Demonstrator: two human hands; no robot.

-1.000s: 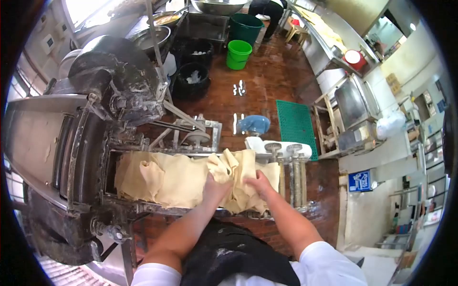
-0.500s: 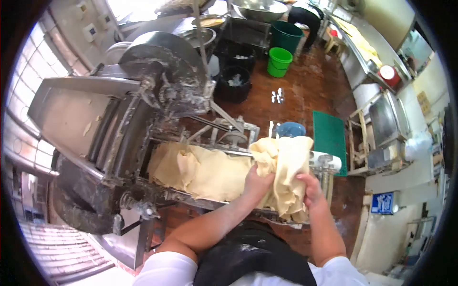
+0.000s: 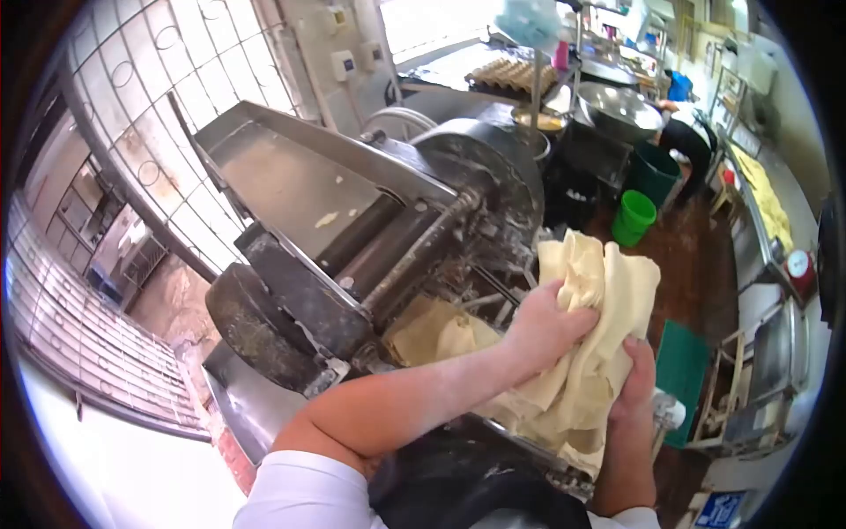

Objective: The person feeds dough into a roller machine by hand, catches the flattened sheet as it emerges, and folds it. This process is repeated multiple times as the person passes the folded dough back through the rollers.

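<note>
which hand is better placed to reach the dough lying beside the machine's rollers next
Probably the left: the left hand is nearer that lying dough, its forearm angled across that side. The right hand is farther off. Both are holding the folded dough, though.

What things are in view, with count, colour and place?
Folded dough: one bundle, pale yellow, both hands
Roller machine: one, dark grey, left
Lower dough: count unclear, pale yellow, machine bed
Bucket: one, bright green, floor
Bin: one, dark green, behind bucket
Mat: one, green, right floor
Large bowl: one, silver, beyond machine
Egg-like items: count unclear, brown, rear
Yellow sheets: count unclear, yellow, right counter
Co-worker: one, dark clothing, background
Left hand: one, bare, dough's left
Right hand: one, bare, dough's right
</note>
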